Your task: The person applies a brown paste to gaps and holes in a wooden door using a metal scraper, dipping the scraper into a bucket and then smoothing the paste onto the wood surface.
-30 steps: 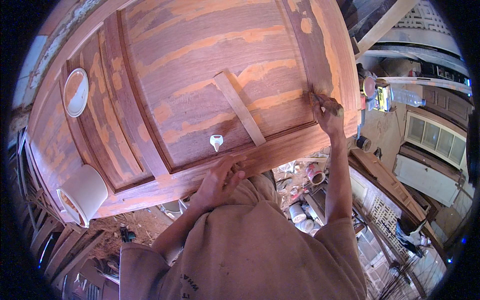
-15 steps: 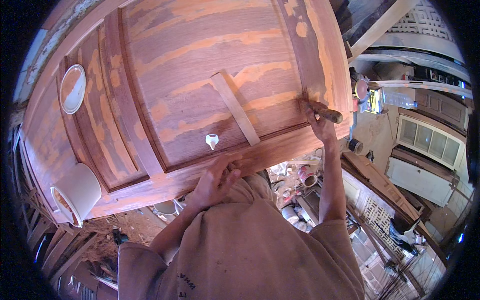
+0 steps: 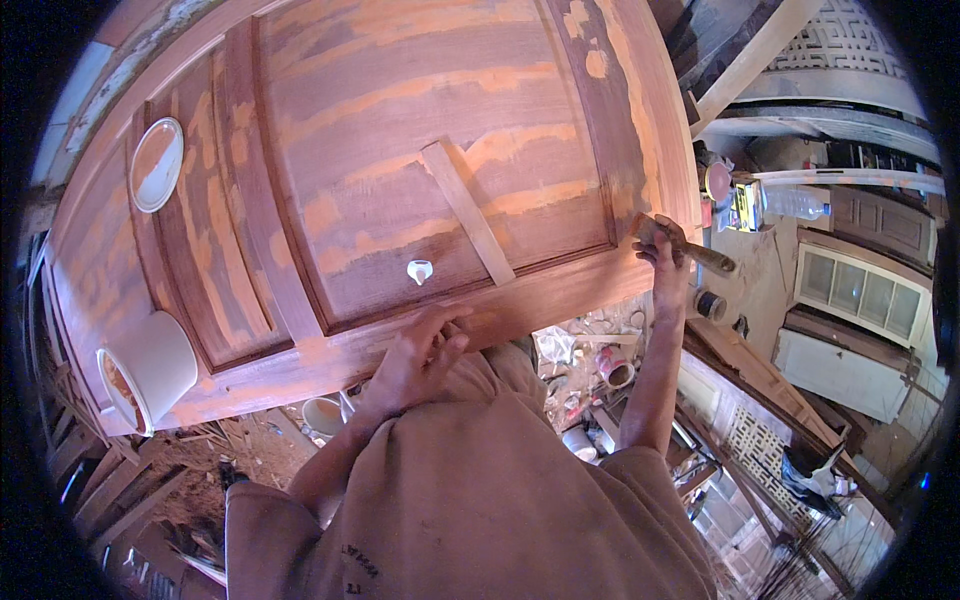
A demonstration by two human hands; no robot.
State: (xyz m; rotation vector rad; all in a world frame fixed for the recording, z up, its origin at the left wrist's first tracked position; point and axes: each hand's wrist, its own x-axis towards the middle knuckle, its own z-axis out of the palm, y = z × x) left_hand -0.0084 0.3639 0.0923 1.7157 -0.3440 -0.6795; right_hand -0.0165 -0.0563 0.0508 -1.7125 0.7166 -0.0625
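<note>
A large panelled wooden door, patched with orange filler, lies before me. At its right side my right hand is closed around a paintbrush, whose wooden handle points right. The bristles are at the door's edge strip, partly hidden by my fingers. My left hand is by the door's near edge, fingers loosely curled; what sits between them, if anything, is too small to make out. A small white nozzle-like cap and a thin wooden strip lie on the panel.
A white bucket lies tipped at the door's near left corner. A white lid smeared with orange rests farther up. Below the door, cans and scraps litter the floor. Stacked boards, a plastic bottle and a window frame stand at right.
My right hand has moved right and slightly down with the paintbrush, from the inner panel corner to the outer edge strip. My left hand has stayed by the near edge.
</note>
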